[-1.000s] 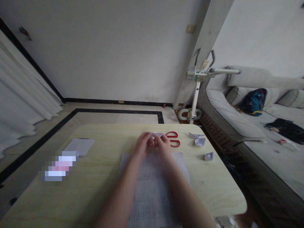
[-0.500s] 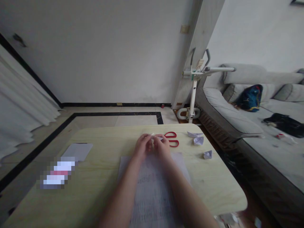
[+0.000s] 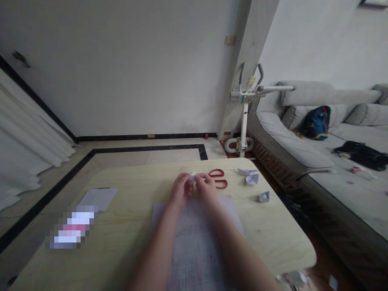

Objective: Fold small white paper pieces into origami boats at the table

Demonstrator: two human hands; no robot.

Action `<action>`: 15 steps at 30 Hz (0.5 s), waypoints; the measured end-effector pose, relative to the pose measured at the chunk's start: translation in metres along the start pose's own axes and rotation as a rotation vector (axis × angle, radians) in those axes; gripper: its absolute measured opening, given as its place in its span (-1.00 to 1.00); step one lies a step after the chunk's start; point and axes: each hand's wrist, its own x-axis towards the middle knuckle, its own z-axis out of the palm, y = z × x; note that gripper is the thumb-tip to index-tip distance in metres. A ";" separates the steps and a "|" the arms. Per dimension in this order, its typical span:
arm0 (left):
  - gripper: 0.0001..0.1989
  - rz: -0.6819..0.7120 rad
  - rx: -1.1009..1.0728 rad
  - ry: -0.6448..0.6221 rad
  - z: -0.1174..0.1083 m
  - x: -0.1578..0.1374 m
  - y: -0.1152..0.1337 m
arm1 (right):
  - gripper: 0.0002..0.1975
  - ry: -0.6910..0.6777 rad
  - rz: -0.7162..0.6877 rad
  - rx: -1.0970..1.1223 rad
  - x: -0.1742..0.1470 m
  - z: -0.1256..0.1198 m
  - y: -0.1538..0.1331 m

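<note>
My left hand [image 3: 181,190] and my right hand [image 3: 207,190] meet near the far side of the table. Their fingertips pinch a small white piece of folded paper [image 3: 192,178], mostly hidden by the fingers. Beside my right hand lie scissors with red handles [image 3: 221,184]; their blades are hidden behind that hand. Beneath my forearms a large sheet with writing [image 3: 197,246] lies flat on the table. Farther right are folded paper pieces: a flat one [image 3: 245,172], a boxy one [image 3: 252,180] touching or close to it, and another boxy one [image 3: 264,197] nearer me.
The light wooden table [image 3: 130,242] has rounded corners. On its left lie a white rectangular pad [image 3: 103,200] and a pixelated bright rectangle [image 3: 72,227]. Beyond stand white exercise equipment [image 3: 244,121] and a grey sofa [image 3: 303,149] with a blue bag [image 3: 317,123].
The view has shifted slightly. Both hands stay together at the same spot on the table, and a bit more of the folded paper shows between the fingertips.
</note>
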 end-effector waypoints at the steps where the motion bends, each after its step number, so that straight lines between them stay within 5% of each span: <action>1: -0.69 -0.008 -0.008 0.003 0.000 0.000 0.000 | -0.76 0.001 -0.002 -0.005 0.000 0.000 0.000; 8: -0.68 -0.018 -0.076 -0.009 -0.001 0.002 -0.001 | -0.76 0.036 -0.097 0.044 0.004 0.002 0.001; 12: -0.69 -0.014 -0.187 0.032 -0.002 0.004 0.003 | -0.78 0.136 -0.160 0.248 -0.012 0.011 -0.029; 15: -0.73 -0.022 -0.235 0.028 -0.002 0.003 0.009 | -0.81 0.018 -0.222 0.272 -0.040 0.022 -0.058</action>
